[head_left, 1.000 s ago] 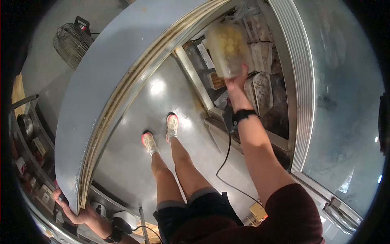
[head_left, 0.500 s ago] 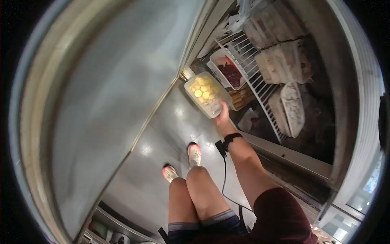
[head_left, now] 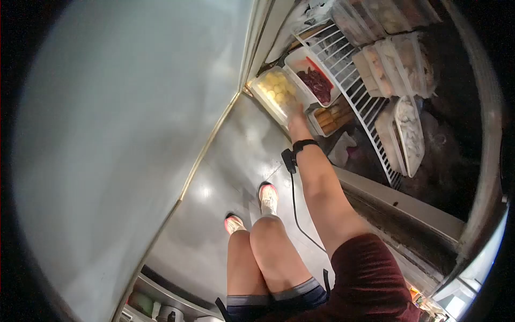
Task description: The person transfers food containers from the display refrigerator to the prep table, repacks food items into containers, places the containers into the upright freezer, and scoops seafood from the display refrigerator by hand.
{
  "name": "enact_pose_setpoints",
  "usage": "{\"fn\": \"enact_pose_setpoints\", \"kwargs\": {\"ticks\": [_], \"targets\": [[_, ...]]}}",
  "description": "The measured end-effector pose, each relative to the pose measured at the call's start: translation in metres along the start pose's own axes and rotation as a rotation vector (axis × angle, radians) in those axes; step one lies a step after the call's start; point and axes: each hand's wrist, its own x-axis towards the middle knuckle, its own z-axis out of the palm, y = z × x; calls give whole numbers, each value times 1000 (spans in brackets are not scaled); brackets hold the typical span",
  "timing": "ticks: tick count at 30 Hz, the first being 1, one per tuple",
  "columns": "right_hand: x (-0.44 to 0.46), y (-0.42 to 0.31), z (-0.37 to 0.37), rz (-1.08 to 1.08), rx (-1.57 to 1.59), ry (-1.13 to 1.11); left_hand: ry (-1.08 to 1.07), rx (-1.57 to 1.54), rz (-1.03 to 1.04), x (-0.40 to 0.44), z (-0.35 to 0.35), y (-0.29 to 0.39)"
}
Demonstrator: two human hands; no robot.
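My right hand (head_left: 298, 121) grips the near end of a translucent plastic container (head_left: 278, 92) that holds pale yellow round pieces. The container is at the lower left edge of the fridge opening, beside a white tray of dark red meat (head_left: 316, 83). Just right of my fingers is a small container of brown rolls (head_left: 331, 118). A black band with a cable is round my right wrist. My left hand is not in view.
The large open door (head_left: 129, 134) fills the left side. A white wire shelf (head_left: 370, 115) carries stacked clear containers (head_left: 394, 64) and a tray of greyish food (head_left: 410, 137). The fridge's metal sill (head_left: 397, 201) runs below. At bottom left is a metal shelf (head_left: 171, 298).
The yellow-filled container has moved down out of the upper compartment to the lower part of the fridge, my right hand still on it. The view has come closer, and my left hand has left it.
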Motion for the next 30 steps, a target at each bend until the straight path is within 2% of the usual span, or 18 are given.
{"fn": "enact_pose_setpoints", "kwargs": {"ticks": [1,4,7,8,9,10,11,12,13,15,17,18,19,20,21,22,26,30], "targets": [[-14,-6,-4,38,66,3,-12,20,19,-1,-4,1],[-11,32,-43,-162,-614,-11,-54,114,134,-6,-25,10],[-177,8,-131,-421,-852,-661,-122,330,527,-18,-60,36],[-192,37,-172,-479,-828,-942,-275,191,504,-24,-71,52],[-250,21,-208,-438,-971,-1187,-534,-275,178,-31,-80,73],[-312,1,-243,-401,-1090,-1442,-759,-627,-438,-42,-99,86],[-378,-41,-266,-287,-1162,-1597,-942,-904,-636,-55,-109,98],[-444,-82,-289,-167,-1233,-1749,-1329,-780,-941,-66,-119,97],[-486,-103,-308,75,-1251,-1828,-1462,-1046,-611,-62,-120,130],[-541,-132,-344,120,-1270,-1772,-1593,-1134,-611,-58,-130,174],[-548,-127,-376,462,-999,-1465,-1595,-1092,-656,-65,-138,180],[-572,-176,-372,569,-1010,-1088,-1557,-1010,-661,-70,-141,178],[-578,-202,-380,606,-763,-980,-1512,-929,-667,-74,-142,173],[-534,-145,-407,328,-293,-981,-1457,-850,-673,-73,-147,170],[-547,-172,-400,359,-227,-708,-1405,-855,-716,-67,-157,167],[-500,-144,-415,318,34,-682,-1346,-861,-758,-61,-169,164],[-408,-178,-418,165,331,-531,-1188,-805,-889,-57,-222,156],[-347,-226,-409,179,542,-403,-1098,-758,-923,-60,-264,163]]}}
